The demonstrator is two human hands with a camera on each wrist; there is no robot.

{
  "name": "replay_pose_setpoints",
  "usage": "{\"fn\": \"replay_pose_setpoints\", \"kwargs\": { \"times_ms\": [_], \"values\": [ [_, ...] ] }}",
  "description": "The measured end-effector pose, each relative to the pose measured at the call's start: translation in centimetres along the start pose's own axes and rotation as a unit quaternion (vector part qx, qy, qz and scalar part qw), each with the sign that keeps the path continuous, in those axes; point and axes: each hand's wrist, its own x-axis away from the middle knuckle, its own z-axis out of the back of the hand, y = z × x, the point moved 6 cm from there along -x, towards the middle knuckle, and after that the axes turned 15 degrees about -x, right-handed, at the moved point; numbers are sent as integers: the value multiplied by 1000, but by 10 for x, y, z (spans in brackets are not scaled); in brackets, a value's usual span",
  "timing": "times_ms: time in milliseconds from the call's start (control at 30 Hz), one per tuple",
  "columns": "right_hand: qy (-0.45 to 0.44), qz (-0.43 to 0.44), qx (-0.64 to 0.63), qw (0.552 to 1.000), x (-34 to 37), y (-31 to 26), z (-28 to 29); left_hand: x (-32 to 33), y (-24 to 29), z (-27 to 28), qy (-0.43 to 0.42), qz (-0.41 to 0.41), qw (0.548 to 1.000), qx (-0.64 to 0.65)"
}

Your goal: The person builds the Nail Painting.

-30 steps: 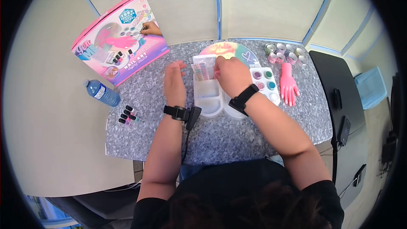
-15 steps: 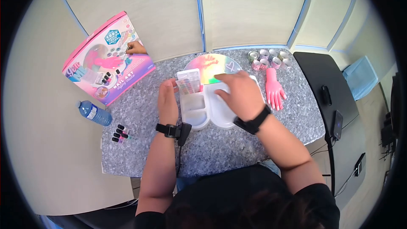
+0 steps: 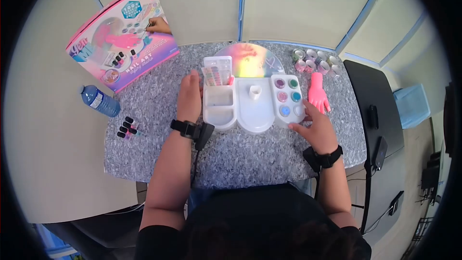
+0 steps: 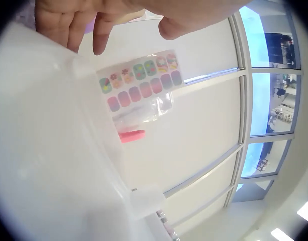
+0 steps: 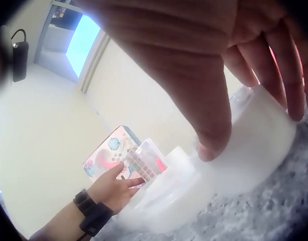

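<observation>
My right hand (image 3: 321, 130) holds the front right corner of a white compartment tray (image 3: 257, 124), thumb at the front wall and fingers curved around the far side in the right wrist view. My left hand (image 3: 189, 98) lies along the tray's left side, fingers extended. A sheet of nail stickers (image 4: 139, 83) stands in the tray's back left compartment, with a small pink piece (image 3: 231, 81) beside it. A short white post (image 3: 254, 92) rises from the middle section. Several glitter pots (image 3: 282, 97) fill the right section.
A shiny rainbow half-round panel (image 3: 240, 54) is behind the tray. To the right lie a pink model hand (image 3: 317, 94) and several small rolls (image 3: 310, 65). On the left are nail polish bottles (image 3: 129, 127), a water bottle (image 3: 100, 101) and the nail art box (image 3: 122, 38).
My right hand has left the sticker compartment, crossed rightward over the tray and taken hold of its front right corner. My left hand stays by the left side.
</observation>
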Motion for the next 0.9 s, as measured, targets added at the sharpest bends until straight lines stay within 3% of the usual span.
{"fn": "replay_pose_setpoints", "kwargs": {
  "times_ms": [100, 333, 467, 600, 700, 767, 833, 900],
  "values": [
    [-5, 9, -64, 998, -6, 1, -5, -12, -3, 0, 9, -1, 996, 86],
    [20, -10, -75, 997, -8, -5, -11, -8, 4, 5, -7, 26, 993, 118],
    [52, 48, -86, 994, -7, -7, -8, -2, 7, 7, -11, 10, 992, 124],
    [68, 23, -88, 994, -21, -12, 11, -2, 10, 10, 35, -15, 997, 72],
    [71, 63, 4, 995, -53, -16, 34, 5, 25, 12, 60, -37, 996, 58],
    [85, 137, 47, 986, -83, -20, 51, 10, 30, 14, 70, -44, 995, 51],
    [78, 140, 125, 979, -130, 4, 61, 14, 36, 15, 81, -59, 994, 38],
    [59, 74, 166, 982, -178, 28, 67, 14, 36, 16, 83, -58, 994, 32]
  ]
}}
